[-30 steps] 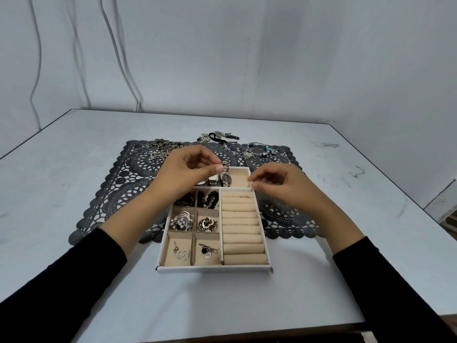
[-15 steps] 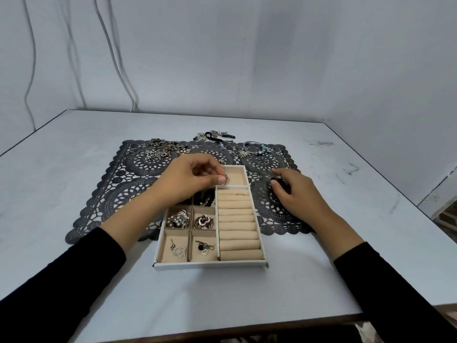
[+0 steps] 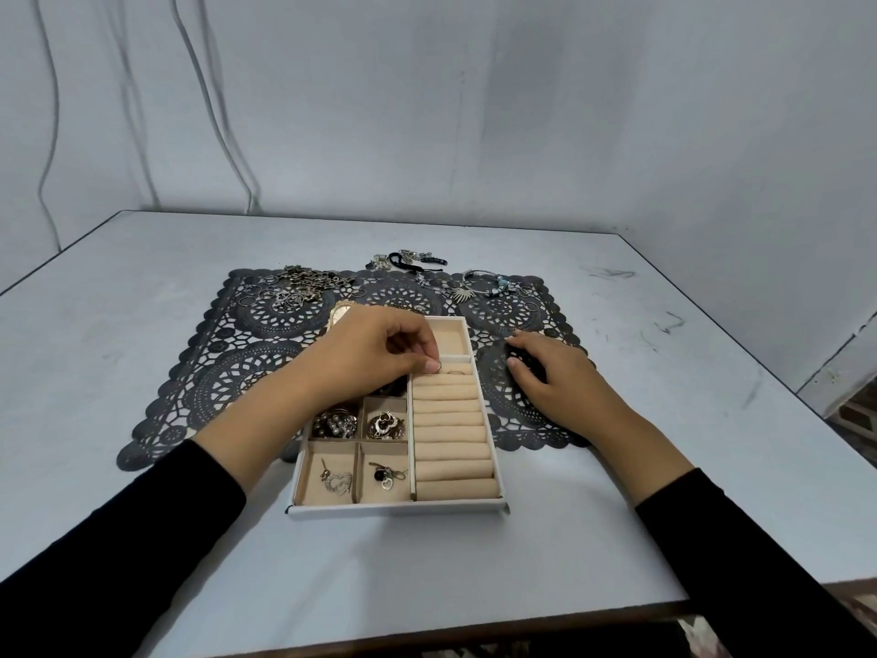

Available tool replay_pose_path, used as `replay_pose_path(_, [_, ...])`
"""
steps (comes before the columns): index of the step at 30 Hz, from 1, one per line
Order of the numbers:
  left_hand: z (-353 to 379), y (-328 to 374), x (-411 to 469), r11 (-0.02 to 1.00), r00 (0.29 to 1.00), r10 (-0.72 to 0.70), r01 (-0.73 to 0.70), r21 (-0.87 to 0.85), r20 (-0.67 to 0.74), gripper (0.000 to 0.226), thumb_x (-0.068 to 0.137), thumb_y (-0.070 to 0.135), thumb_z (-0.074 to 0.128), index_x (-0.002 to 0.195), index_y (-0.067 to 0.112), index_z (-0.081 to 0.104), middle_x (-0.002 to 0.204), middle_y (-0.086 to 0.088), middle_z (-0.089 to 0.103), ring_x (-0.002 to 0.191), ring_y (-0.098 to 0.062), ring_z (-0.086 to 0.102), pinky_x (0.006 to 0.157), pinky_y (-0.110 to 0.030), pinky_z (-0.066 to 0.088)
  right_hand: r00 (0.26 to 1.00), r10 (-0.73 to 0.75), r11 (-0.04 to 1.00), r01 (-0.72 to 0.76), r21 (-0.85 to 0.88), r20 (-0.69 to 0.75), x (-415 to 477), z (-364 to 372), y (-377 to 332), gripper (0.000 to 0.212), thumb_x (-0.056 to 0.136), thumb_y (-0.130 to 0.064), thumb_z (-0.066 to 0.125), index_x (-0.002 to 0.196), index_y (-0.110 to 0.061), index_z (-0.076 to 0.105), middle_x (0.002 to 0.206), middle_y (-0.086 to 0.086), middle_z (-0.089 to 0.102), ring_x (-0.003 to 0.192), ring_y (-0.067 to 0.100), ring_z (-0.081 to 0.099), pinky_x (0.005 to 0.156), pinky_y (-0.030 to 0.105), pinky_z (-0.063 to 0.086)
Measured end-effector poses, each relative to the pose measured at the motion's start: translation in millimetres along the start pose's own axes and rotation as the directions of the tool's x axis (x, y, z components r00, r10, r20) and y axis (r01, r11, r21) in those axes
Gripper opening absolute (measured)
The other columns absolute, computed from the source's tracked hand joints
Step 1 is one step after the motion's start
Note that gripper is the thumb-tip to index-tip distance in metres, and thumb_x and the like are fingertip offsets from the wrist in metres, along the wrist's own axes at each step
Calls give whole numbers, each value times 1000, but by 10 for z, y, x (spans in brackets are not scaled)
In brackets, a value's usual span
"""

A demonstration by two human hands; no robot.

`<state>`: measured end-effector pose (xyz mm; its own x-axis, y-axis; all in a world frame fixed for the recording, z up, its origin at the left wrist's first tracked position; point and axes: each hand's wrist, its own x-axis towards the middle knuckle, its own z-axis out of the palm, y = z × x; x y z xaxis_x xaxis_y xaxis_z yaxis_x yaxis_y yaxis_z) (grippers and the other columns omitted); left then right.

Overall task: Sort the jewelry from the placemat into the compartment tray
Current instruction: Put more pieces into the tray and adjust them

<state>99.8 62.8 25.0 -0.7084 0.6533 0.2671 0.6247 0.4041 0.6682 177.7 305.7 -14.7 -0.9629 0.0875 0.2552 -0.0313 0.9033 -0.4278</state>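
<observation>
A person's left hand (image 3: pixel 379 353) pinches a thin ring (image 3: pixel 437 368) between thumb and forefinger above the far end of the ring rolls (image 3: pixel 451 434) in the compartment tray (image 3: pixel 398 509). The tray sits on the desk (image 3: pixel 142 287), its far part lying over the dark lace placemat (image 3: pixel 228 377). The right hand (image 3: pixel 550 377) rests on the placemat just right of the tray, fingers curled down onto the lace; whether it holds a piece cannot be told.

The step in hand appears to be seating the ring between two rolls. Done well, that likely means turning the band on edge, lining it up with the groove, and pressing it down until the padding grips it, releasing only then. Dropped flat, it would probably lie loose on top of the rolls or slip toward the open compartment (image 3: pixel 448 337) beyond them.

The ring is a small, slim hoop of dark metal, plain as far as can be seen. The tray is white outside and lined in beige. Its small left compartments hold a pearl cluster (image 3: pixel 334 422), earrings (image 3: pixel 384 422), a heart pendant (image 3: pixel 337 482) and a charm (image 3: pixel 387 474). More pieces wait along the placemat's far edge, among them a heap of loose rings (image 3: pixel 289 292) and a bangle (image 3: pixel 484 282).
</observation>
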Motion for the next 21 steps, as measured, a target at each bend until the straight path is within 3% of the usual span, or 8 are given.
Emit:
replay_pose_path(12, [-58, 8, 9, 994, 999, 19, -22, 104, 33, 8, 79, 23, 81, 84, 23, 76, 82, 10, 74, 81, -3, 67, 79, -28, 53, 1000, -5, 1000, 5, -5, 7, 6, 5, 15, 39, 97, -31, 50, 133, -18, 53, 142, -2, 49, 131, 12, 43, 105, 22, 30])
replay_pose_path(21, [-132, -25, 13, 995, 991, -16, 3, 102, 131, 9, 81, 23, 79, 89, 27, 77, 88, 24, 72, 90, 8, 65, 89, -20, 50, 1000, -6, 1000, 6, -5, 7, 7, -1, 8, 39, 97, -30, 50, 133, -18, 53, 141, -3, 50, 130, 12, 44, 102, 18, 29])
